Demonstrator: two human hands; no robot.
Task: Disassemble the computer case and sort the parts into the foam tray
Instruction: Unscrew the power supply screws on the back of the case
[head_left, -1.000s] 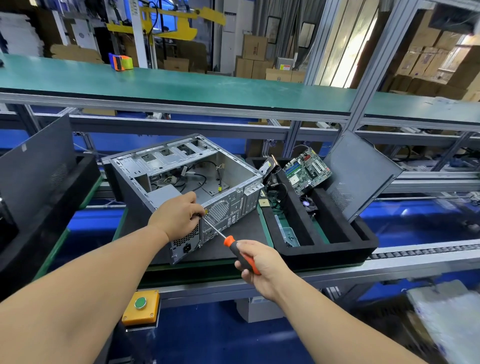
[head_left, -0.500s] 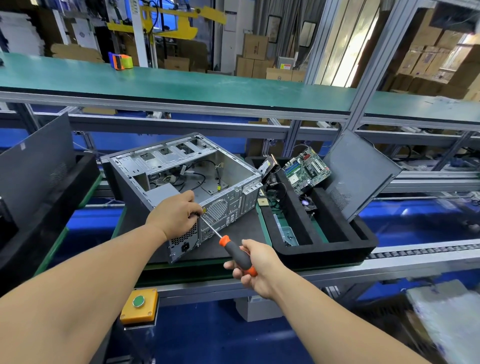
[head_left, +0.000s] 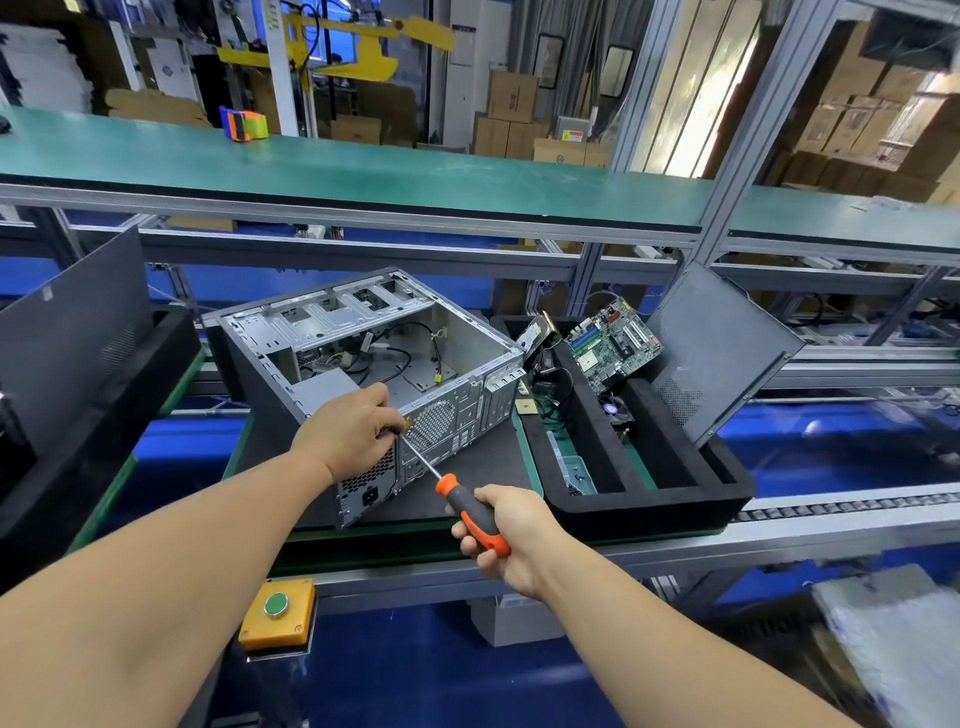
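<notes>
An open grey computer case lies on its side on a dark mat, cables loose inside and the power supply in its near corner. My left hand is curled at the case's rear panel, fingertips around the tip of a screwdriver. My right hand grips its orange and black handle, with the shaft slanting up-left to the panel. To the right stands the black foam tray, holding a green motherboard, a fan and a grey side panel leaning in its right slot.
Another black foam tray with a dark panel stands at the left. A yellow button box hangs below the bench edge. A green conveyor shelf runs across above. Roller rails pass on the right.
The screwdriver handle and my right hand have shifted slightly down and left. My left hand stays at the rear panel.
</notes>
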